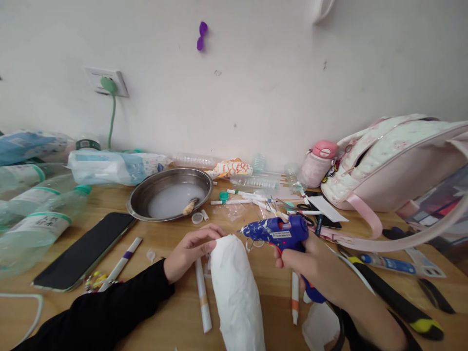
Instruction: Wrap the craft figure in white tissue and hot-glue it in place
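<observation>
1. Right hand (310, 265) has its grip clenched round the handle of a blue glue gun (280, 233), nozzle pointing left at the far end of the white wrapped bottle shape (236, 290).
2. That white wrapped thing lies on the desk (171, 317) in the near middle, long way running near to far, covered in crinkly white paper.
3. Left hand (192, 251) sits just left of it, fingers (208, 234) curled over and touching its far top end. Looks like a steadying grip, not fully closed around it.
4. A white marker with an orange band (203, 297) lies just left of the wrapped shape, and another one (294, 297) on the right, under the right hand.
5. Farther back there's a metal bowl (170, 192) with milky liquid and a brush in it.
6. Left side: a black phone (86, 249) flat on the desk, plus a pile of clear plastic bottles (36, 214).
7. Far right: a pink-and-white bag (395, 161) with a small pink bottle (318, 163) next to it.
</observation>
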